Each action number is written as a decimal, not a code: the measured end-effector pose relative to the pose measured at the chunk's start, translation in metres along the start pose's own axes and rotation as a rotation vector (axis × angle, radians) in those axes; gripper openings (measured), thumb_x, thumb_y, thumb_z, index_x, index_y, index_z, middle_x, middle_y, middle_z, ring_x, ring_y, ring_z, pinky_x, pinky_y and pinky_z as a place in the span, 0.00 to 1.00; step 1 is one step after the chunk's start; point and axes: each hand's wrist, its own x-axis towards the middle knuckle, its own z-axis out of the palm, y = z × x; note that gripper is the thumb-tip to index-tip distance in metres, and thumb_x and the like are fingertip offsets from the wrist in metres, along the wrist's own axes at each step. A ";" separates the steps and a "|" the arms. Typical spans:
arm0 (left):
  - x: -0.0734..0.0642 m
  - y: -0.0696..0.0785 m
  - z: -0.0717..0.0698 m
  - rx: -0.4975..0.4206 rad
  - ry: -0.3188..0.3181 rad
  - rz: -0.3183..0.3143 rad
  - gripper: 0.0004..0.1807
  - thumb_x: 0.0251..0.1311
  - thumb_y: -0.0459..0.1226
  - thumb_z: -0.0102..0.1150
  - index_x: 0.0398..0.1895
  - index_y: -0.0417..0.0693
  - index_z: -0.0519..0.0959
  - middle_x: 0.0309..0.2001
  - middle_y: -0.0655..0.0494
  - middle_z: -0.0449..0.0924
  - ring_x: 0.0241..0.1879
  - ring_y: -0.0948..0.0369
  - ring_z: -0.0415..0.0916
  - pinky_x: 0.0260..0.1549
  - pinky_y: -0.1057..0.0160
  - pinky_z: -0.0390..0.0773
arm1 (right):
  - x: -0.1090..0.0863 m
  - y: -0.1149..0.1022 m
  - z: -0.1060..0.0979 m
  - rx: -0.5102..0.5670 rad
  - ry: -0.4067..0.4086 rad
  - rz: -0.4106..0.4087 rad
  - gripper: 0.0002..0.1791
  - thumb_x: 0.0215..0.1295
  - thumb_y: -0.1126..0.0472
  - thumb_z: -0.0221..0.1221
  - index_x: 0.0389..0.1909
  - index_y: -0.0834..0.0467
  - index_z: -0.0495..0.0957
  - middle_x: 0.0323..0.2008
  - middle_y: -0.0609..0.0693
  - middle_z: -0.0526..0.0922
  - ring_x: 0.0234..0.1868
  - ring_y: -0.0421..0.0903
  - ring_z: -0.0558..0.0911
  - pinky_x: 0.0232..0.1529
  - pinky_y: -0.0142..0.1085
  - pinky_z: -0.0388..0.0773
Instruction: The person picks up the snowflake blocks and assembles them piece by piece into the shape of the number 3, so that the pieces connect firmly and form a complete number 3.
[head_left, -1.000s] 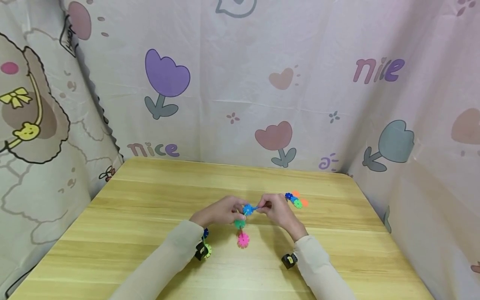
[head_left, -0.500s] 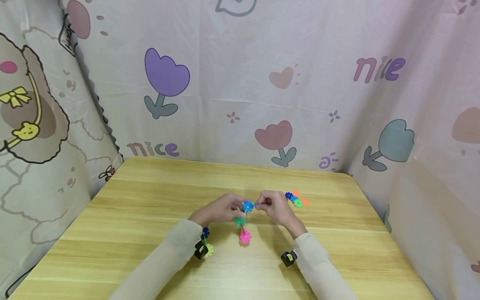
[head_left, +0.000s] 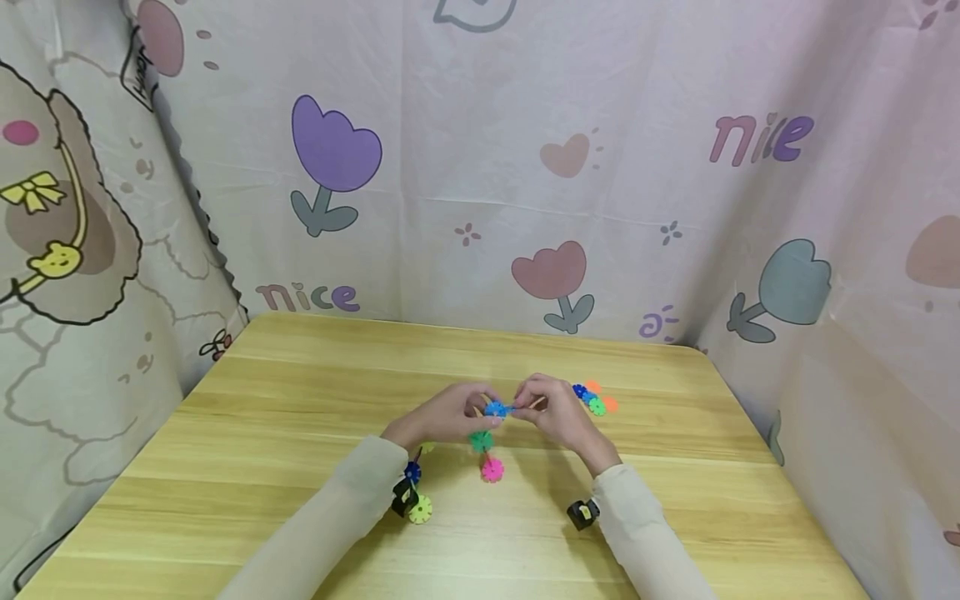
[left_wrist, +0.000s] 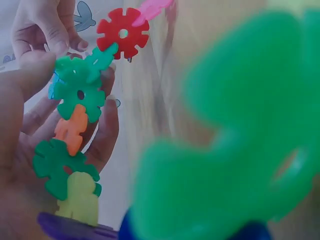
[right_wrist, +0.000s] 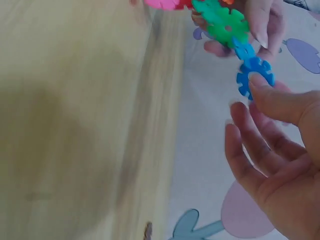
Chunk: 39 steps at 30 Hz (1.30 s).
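Observation:
Both hands work on a linked chain of notched plastic snowflake discs, above the table's middle. My left hand (head_left: 453,412) pinches the chain near a light blue disc (head_left: 495,409). The right hand (head_left: 558,417) pinches a blue disc (right_wrist: 244,79) at the chain's end, thumb on its face, the other fingers spread. In the left wrist view, a green disc (left_wrist: 65,95) lies near the left thumb, with a red disc (left_wrist: 107,35) and a pink disc (left_wrist: 155,9) branching off. An orange disc (left_wrist: 70,130), a dark green disc (left_wrist: 50,160) and a pale yellow disc (left_wrist: 82,200) run along the palm.
Several loose discs, including a green one (head_left: 597,407) and an orange one (head_left: 611,404), lie on the wooden table (head_left: 675,500) beyond the right hand. A black wrist camera (head_left: 582,514) sits under the right cuff. A printed curtain (head_left: 450,167) stands behind the table.
Both hands have shifted slightly up and away, still together at the light blue discs. The hanging pink disc has moved up and a little right; more yellow discs show below the left wrist.

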 end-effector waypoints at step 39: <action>-0.007 -0.001 0.001 0.014 -0.021 -0.023 0.23 0.71 0.37 0.63 0.67 0.51 0.76 0.56 0.48 0.84 0.47 0.57 0.85 0.40 0.63 0.88 | 0.000 0.077 -0.037 -0.317 -0.103 0.316 0.10 0.57 0.70 0.72 0.40 0.61 0.86 0.36 0.56 0.86 0.38 0.48 0.81 0.47 0.47 0.80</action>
